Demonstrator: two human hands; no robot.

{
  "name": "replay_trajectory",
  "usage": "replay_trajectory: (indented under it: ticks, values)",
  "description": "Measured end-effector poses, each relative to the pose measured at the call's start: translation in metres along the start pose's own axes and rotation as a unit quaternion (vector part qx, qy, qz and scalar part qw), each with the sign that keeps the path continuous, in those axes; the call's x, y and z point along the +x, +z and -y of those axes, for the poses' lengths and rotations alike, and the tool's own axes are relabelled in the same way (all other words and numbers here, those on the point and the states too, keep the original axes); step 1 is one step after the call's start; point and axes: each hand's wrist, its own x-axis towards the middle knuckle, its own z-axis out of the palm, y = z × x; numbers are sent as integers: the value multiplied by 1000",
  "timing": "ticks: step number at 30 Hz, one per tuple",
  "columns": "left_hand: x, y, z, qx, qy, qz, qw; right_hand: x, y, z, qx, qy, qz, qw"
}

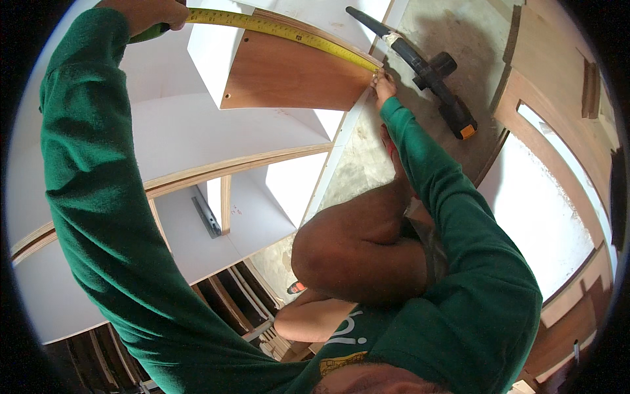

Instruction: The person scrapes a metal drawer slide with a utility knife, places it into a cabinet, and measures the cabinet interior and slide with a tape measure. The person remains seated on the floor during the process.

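Head view: we hold a yellow tape measure (289, 33) along a brown panel (289, 73).
Left hand (151, 12), eleven o'clock: fingers curled; right hand (384, 86), one o'clock: pinching the tape's tip.

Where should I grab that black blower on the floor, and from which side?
Probably the black blower's narrow section between its bulky middle and orange-marked end, from above, with the nearer right hand once it frees the yellow tape. That section looks slim enough to wrap, and nothing covers it.
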Motion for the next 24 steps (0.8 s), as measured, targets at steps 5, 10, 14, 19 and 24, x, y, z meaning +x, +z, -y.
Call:
replay_trajectory:
  ticks: [5,10,14,19,24]
  values:
    - [-18,-7,-13,-24,8,27,999,-3,2,2,17,18,-8,1000]
    - [-17,-5,-9,83,70,-33,994,-1,2,6,16,18,2,1000]
    - [17,-9,-10,353,199,62,912,-1,1,8,19,35,-7,999]
    - [23,-9,2,304,210,15,929,2,2,6,33,36,-6,999]
    - [16,-3,-10,122,-21,-11,992,9,-3,4,7,47,18,999]
